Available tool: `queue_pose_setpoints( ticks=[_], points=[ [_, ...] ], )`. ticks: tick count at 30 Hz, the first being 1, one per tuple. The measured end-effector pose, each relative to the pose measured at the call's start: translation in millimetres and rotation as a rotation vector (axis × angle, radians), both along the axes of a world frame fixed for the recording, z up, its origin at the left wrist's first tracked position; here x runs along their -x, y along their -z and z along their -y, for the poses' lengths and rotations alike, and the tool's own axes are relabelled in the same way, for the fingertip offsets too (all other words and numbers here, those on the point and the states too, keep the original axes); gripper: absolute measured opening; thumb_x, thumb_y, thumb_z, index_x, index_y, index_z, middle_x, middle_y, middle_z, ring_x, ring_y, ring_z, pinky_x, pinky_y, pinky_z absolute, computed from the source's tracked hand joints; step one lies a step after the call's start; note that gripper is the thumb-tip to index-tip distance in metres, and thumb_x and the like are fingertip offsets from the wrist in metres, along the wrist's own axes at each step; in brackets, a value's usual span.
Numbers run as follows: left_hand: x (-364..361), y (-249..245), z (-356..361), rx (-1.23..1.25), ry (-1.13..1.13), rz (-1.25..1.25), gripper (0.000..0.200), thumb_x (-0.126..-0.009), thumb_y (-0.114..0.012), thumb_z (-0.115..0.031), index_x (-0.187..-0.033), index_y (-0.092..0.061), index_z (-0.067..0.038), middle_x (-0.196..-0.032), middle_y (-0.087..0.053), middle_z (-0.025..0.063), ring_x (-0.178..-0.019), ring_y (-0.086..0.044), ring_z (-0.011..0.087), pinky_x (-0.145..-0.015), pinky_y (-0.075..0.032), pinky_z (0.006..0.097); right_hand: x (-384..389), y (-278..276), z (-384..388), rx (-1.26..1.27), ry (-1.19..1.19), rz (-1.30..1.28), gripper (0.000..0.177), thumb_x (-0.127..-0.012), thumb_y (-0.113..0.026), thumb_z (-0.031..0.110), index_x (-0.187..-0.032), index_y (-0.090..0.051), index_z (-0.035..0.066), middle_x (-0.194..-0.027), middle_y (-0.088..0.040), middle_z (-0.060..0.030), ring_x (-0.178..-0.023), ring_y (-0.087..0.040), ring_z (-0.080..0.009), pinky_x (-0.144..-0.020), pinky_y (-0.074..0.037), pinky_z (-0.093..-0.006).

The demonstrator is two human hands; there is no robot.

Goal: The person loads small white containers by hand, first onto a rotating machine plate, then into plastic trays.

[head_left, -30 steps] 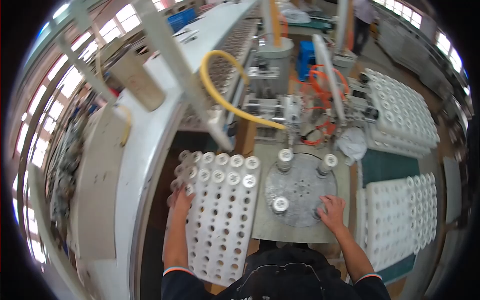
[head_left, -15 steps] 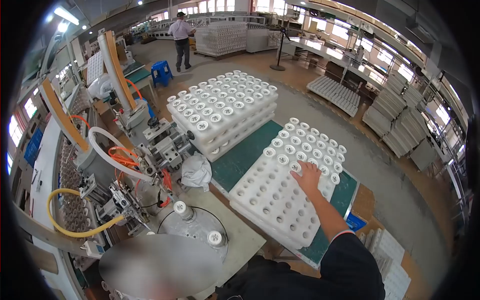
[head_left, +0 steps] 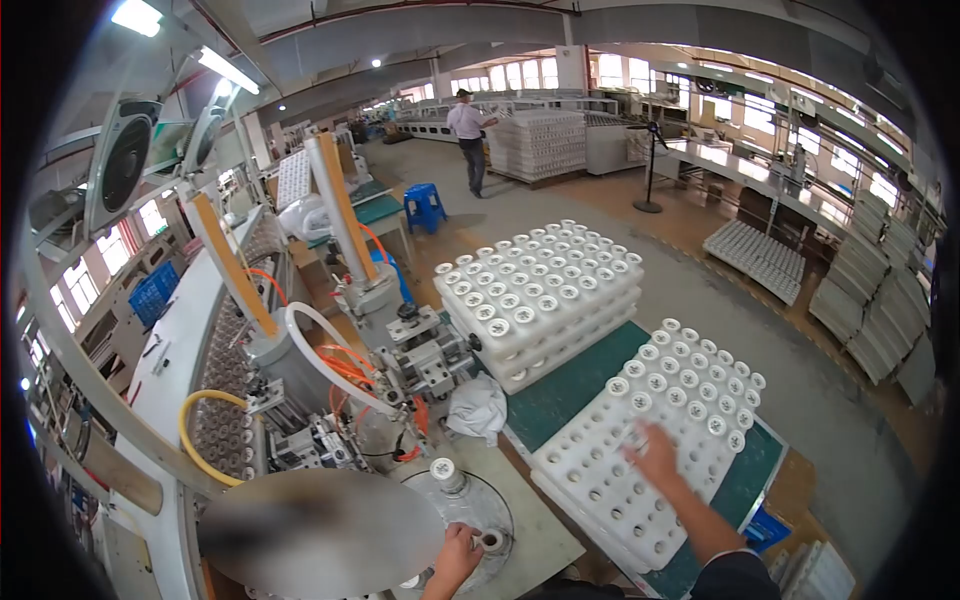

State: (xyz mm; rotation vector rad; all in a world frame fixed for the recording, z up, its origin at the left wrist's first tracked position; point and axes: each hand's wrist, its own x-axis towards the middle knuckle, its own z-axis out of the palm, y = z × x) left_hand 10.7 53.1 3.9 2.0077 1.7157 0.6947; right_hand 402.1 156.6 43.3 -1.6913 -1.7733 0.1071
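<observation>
Turntable [head_left: 470, 507]: two spools [head_left: 446, 472], left hand [head_left: 455, 558], right hand [head_left: 657, 457]

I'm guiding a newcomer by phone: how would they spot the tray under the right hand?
Right of the machine lies a green mat with white hole trays. The right hand is over the nearer tray; unlike the full stack behind it, only its far rows hold spools, its near holes empty.

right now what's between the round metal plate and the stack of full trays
A crumpled white cloth lies between the round metal plate and the stack of full trays; head view.
</observation>
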Motion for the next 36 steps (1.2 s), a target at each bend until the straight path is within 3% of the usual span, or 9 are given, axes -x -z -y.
queue_pose_setpoints(
  ticks=[2, 5, 9, 16, 22, 24, 25, 29, 36],
  points=[
    [10, 7, 10, 0.062, -0.04, -0.009, 0.023, -0.071, -0.065, -0.016, -0.093, -0.065, -0.01, -0.092, -0.057, 0.012, -0.086, -0.058, 0.0312, -0.075, -0.049, 0.0401, 68, 25, 23, 0.076, -0.346, -0.16, 0.053, -0.072, -0.072, 0.034, -0.117, -0.056, 0.011, -0.098, -0.059, -0.0139, -0.092, -0.057, -0.033, -0.081, -0.046, -0.0429],
    [20, 11, 22, 0.125, -0.067, -0.026, 0.023, -0.072, -0.063, -0.019, -0.094, -0.066, -0.012, -0.088, -0.058, 0.0107, -0.081, -0.06, 0.0289, -0.071, -0.049, 0.039, 164, 30, 59, 0.347, -0.573, -0.007, 0.056, -0.073, -0.071, 0.038, -0.121, -0.054, 0.014, -0.098, -0.059, -0.0115, -0.093, -0.058, -0.031, -0.079, -0.045, -0.0431],
    [31, 7, 35, 0.124, -0.178, 0.08, 0.028, -0.075, -0.06, -0.022, -0.101, -0.065, -0.014, -0.083, -0.059, 0.0094, -0.079, -0.061, 0.0273, -0.07, -0.049, 0.0388, 217, 88, 68, 0.201, -0.774, 0.105, 0.059, -0.078, -0.067, 0.039, -0.128, -0.048, 0.015, -0.103, -0.058, -0.0101, -0.099, -0.055, -0.03, -0.087, -0.04, -0.0419],
    [33, -30, 30, 0.166, -0.329, 0.123, 0.029, -0.076, -0.06, -0.024, -0.104, -0.065, -0.016, -0.092, -0.061, 0.0087, -0.082, -0.062, 0.0269, -0.071, -0.05, 0.0392, 213, 95, 103, 0.311, -0.782, 0.233, 0.07, -0.074, -0.07, 0.041, -0.133, -0.043, 0.015, -0.107, -0.056, -0.0081, -0.098, -0.056, -0.0266, -0.081, -0.042, -0.0451],
    [-7, -14, -1, 0.222, -0.21, 0.008, 0.055, -0.071, -0.07, -0.028, -0.123, -0.052, -0.019, -0.109, -0.056, 0.009, -0.092, -0.061, 0.0306, -0.073, -0.051, 0.0418, 165, 106, 107, 0.688, -0.638, -0.154, 0.064, -0.076, -0.07, 0.035, -0.13, -0.047, 0.009, -0.087, -0.063, -0.0125, -0.083, -0.061, -0.0323, -0.078, -0.046, -0.0417],
    [-21, -6, -11, 0.226, -0.094, -0.111, 0.06, -0.07, -0.071, -0.026, -0.126, -0.049, -0.02, -0.112, -0.055, 0.01, -0.094, -0.061, 0.0313, -0.073, -0.051, 0.0427, 164, 107, 94, 0.62, -0.424, -0.205, 0.053, -0.078, -0.067, 0.027, -0.123, -0.052, 0.005, -0.075, -0.061, -0.0128, -0.073, -0.06, -0.032, -0.071, -0.047, -0.0406],
    [-24, -1, -13, 0.222, 0.043, -0.239, 0.066, -0.07, -0.071, -0.025, -0.13, -0.045, -0.021, -0.115, -0.053, 0.011, -0.096, -0.06, 0.0321, -0.074, -0.051, 0.0437, 165, 113, 85, 0.638, -0.447, -0.189, 0.053, -0.078, -0.067, 0.027, -0.123, -0.052, 0.005, -0.075, -0.061, -0.0128, -0.073, -0.06, -0.032, -0.071, -0.047, -0.0406],
    [-15, 0, -4, 0.3, 0.044, -0.257, 0.065, -0.071, -0.071, -0.021, -0.131, -0.046, -0.022, -0.114, -0.053, 0.0122, -0.096, -0.06, 0.0329, -0.074, -0.051, 0.0446, 191, 93, 54, 0.177, -0.472, -0.136, 0.046, -0.077, -0.064, 0.016, -0.122, -0.054, 0.008, -0.08, -0.059, -0.0102, -0.081, -0.054, -0.0302, -0.077, -0.04, -0.0439],
    [91, -48, 124, 0.133, -0.616, 0.022, 0.059, -0.074, -0.07, -0.024, -0.129, -0.049, -0.021, -0.112, -0.054, 0.0122, -0.096, -0.059, 0.0326, -0.077, -0.05, 0.0408, 266, 93, 49, -0.046, -0.949, 0.366, 0.055, -0.072, -0.068, 0.019, -0.124, -0.052, 0.013, -0.086, -0.057, -0.0065, -0.086, -0.052, -0.0244, -0.078, -0.037, -0.0406]
  ],
)
